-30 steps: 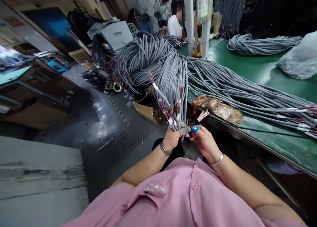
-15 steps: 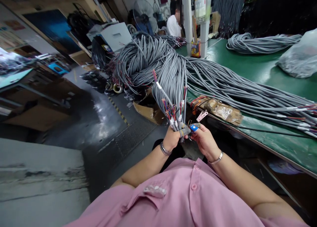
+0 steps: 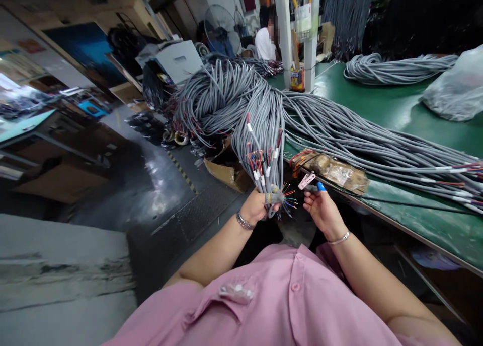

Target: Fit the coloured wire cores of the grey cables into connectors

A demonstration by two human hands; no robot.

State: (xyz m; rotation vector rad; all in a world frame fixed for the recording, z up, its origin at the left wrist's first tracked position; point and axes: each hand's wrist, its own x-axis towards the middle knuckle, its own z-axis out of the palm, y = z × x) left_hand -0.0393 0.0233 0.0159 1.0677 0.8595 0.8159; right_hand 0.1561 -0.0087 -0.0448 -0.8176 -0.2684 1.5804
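Head view: left grip (image 3: pixel 258 207) clenched round grey cable ends (image 3: pixel 264 169), held upright just off the counter (image 3: pixel 396 109) edge; right grip (image 3: pixel 322 210) apart, closure unclear; draped cable weight may drag ends loose, tangling the fanned coloured wires (image 3: pixel 289 200).

Green-topped bench (image 3: pixel 396 109) right, dark glossy concrete floor (image 3: pixel 158 185) centre-left, white post (image 3: pixel 283 33) and pedestal fan (image 3: pixel 222 23) top centre.

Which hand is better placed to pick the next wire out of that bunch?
Probably the right. The left hand is closed around the bunch of grey cables, holding it up; the right hand sits just beside the coloured wire ends, apart from them.
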